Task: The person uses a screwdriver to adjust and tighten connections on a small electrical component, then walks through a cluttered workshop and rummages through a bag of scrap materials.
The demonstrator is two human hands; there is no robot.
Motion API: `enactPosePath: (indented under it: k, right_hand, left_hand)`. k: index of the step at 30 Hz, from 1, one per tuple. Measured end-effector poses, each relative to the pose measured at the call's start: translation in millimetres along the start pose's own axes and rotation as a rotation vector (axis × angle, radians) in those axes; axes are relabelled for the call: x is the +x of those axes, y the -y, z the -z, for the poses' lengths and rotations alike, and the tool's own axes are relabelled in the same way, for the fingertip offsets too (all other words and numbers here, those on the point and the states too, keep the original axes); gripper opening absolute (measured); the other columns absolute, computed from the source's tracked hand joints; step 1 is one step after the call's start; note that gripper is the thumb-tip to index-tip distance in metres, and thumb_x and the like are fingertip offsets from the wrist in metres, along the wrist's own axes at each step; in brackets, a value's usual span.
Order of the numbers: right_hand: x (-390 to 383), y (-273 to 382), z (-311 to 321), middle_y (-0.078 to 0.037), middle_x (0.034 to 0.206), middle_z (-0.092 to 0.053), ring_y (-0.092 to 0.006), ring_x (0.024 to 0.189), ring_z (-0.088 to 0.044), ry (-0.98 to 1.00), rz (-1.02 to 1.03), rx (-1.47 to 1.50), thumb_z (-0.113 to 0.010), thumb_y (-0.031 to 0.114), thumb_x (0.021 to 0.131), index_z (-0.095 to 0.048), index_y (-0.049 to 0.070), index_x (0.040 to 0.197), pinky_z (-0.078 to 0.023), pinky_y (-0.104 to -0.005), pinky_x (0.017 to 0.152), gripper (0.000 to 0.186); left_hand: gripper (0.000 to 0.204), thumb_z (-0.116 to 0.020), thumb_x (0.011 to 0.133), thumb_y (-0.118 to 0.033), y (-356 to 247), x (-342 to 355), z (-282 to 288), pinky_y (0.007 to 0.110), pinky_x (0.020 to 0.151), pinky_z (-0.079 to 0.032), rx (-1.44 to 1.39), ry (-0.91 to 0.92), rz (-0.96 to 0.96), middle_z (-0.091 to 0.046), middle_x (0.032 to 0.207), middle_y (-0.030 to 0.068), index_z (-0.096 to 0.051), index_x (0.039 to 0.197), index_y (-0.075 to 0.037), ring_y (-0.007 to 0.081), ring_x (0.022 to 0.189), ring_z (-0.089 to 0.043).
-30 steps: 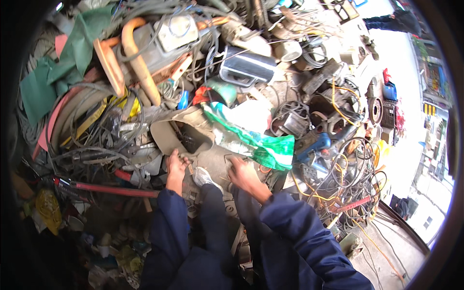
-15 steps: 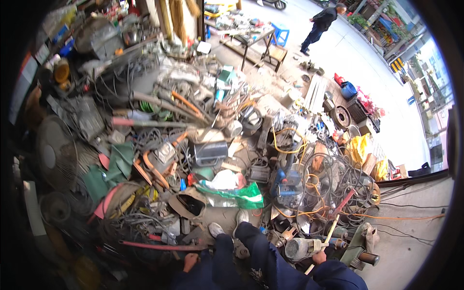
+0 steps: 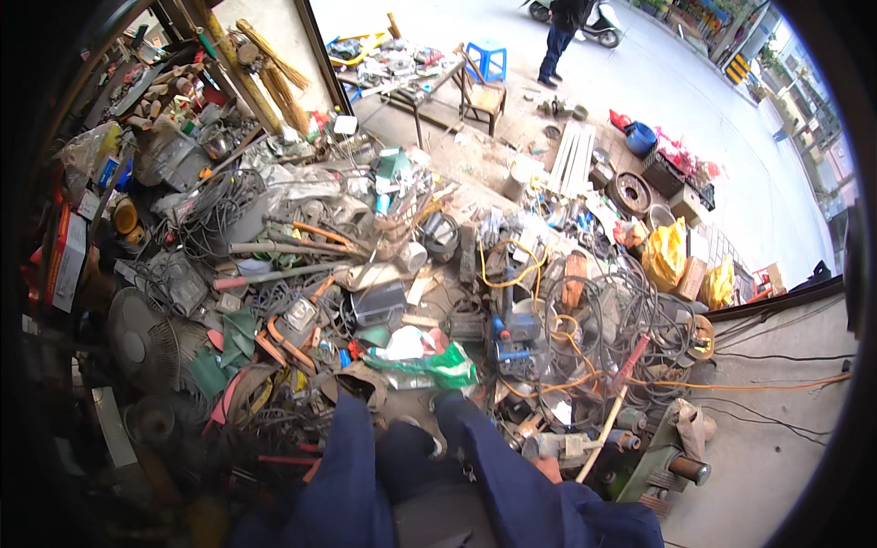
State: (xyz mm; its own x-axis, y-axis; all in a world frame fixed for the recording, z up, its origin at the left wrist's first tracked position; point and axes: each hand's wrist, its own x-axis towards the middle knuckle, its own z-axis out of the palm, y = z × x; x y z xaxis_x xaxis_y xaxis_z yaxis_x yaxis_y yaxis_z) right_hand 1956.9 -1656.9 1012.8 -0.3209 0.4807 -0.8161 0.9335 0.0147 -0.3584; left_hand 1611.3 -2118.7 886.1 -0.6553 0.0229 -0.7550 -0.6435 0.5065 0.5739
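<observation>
My right hand (image 3: 548, 468) shows only in part, low right of centre, beside the lower edge of a dusty grey motor-like housing (image 3: 545, 445). Its fingers are hidden, so any hold is unclear. Close by, a pickaxe-like tool's pale wooden handle (image 3: 605, 437) slants up to a red end (image 3: 632, 359). My left hand does not show; dark blue clothing covers that area. A reddish bar (image 3: 287, 459) lies left of my legs. Ahead of my feet are a green and white plastic bag (image 3: 429, 365) and a dusty tan hollow object (image 3: 365, 379).
Tangled black cables (image 3: 630, 306) and an orange cord (image 3: 585, 370) spread right. A standing fan (image 3: 134, 345) is at left. A green metal piece with a round rod (image 3: 687, 468) lies at lower right. A person (image 3: 555, 46) stands outside, beyond a blue stool (image 3: 487, 60).
The view has shifted, so the clutter sits further left and higher. My left hand has gone out of sight. My right hand has moved left along the grey housing and is more hidden.
</observation>
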Motion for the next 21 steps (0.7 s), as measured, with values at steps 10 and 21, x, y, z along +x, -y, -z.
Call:
enactPosePath:
  k: [10,21]
  right_hand:
    - [30,11,33,-0.013,0.077,-0.072,-0.0186,0.06,-0.067,-0.038,-0.034,0.41,-0.059,0.01,0.095,-0.07,-0.004,0.099,-0.052,-0.0317,0.052,0.018]
    - [52,-61,-33,-0.019,0.088,-0.078,-0.0284,0.081,-0.074,-0.195,-0.061,0.403,-0.07,0.019,0.087,-0.077,-0.006,0.096,-0.057,-0.0398,0.077,0.028]
  left_hand:
    - [0.039,-0.057,0.103,-0.033,-131,14,-72,0.036,0.068,-0.057,0.211,0.164,-0.018,-0.077,0.086,0.0119,-0.075,0.099,0.002,0.0249,0.076,-0.074]
    - [0.042,-0.054,0.105,-0.035,-237,66,-133,0.036,0.069,-0.058,0.353,0.319,-0.085,-0.078,0.088,0.0128,-0.074,0.105,0.003,0.0262,0.078,-0.075]
